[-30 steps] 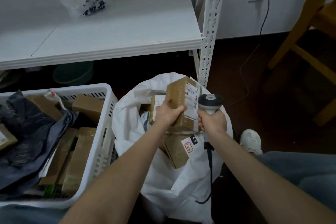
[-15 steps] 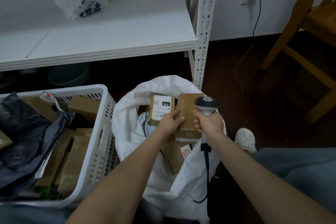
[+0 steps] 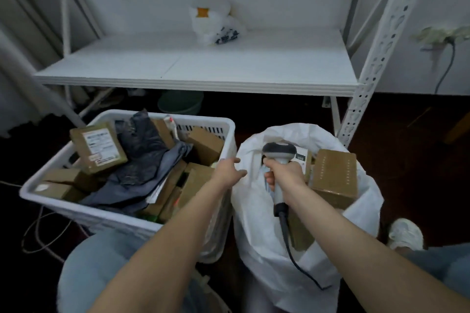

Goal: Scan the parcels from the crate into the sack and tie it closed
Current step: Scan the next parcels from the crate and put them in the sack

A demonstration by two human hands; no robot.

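A white crate (image 3: 63,208) on the left holds several brown parcels, a labelled one (image 3: 98,147) lying on top, and a dark grey poly bag (image 3: 142,160). To its right stands the open white sack (image 3: 264,256) with brown parcels inside, one box (image 3: 334,175) at its right side. My left hand (image 3: 229,169) is empty, fingers relaxed, over the crate's right rim. My right hand (image 3: 286,173) grips the handle of a grey barcode scanner (image 3: 278,154) above the sack's mouth. The scanner's black cable hangs down in front of the sack.
A white metal shelf (image 3: 203,68) stands behind, with a white plastic bag (image 3: 216,25) on it. A green basin (image 3: 180,104) sits underneath. My knees in light jeans are at the bottom, a white shoe (image 3: 404,234) at the right. Cables lie on the dark floor at the left.
My left hand let go of the brown box into the sack and moved left to the crate's rim. The view swung left. My right hand kept hold of the scanner.
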